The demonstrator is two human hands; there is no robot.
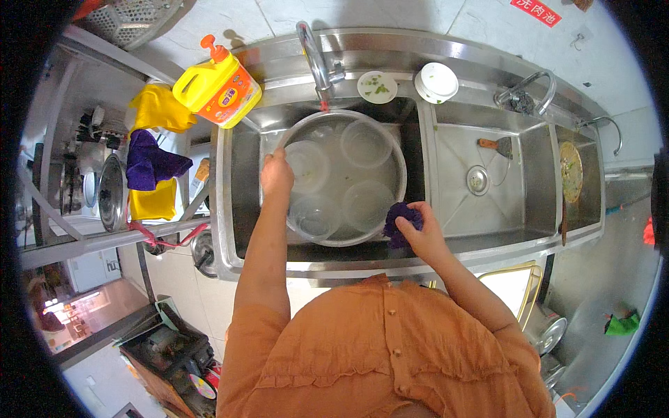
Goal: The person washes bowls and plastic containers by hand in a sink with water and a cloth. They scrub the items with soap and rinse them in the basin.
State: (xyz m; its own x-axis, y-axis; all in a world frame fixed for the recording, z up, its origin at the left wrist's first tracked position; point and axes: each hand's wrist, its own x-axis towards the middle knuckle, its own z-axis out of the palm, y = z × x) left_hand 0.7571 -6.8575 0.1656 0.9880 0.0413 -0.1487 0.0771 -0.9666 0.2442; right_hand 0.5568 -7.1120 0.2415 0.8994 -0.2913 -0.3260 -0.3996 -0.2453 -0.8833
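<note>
In the left basin of a stainless steel sink (226, 157) rests a large round metal basin (403, 183) of cloudy water. Several clear round containers (313, 217) lie in the water. My left hand (277, 172) grips the metal basin's left rim, fingers curled over it. At the lower right rim, my right hand (420, 227) holds a bunched purple cloth (401, 224). Whether the cloth touches the rim, I cannot tell. Behind the basin stands a chrome faucet (313, 57).
On the back ledge are a yellow detergent jug (219, 89), a white plate with green scraps (377, 88) and stacked white dishes (438, 83). A scraper (496, 145) lies in the middle sink basin. Yellow and purple cloths (154, 162) hang from the left rack.
</note>
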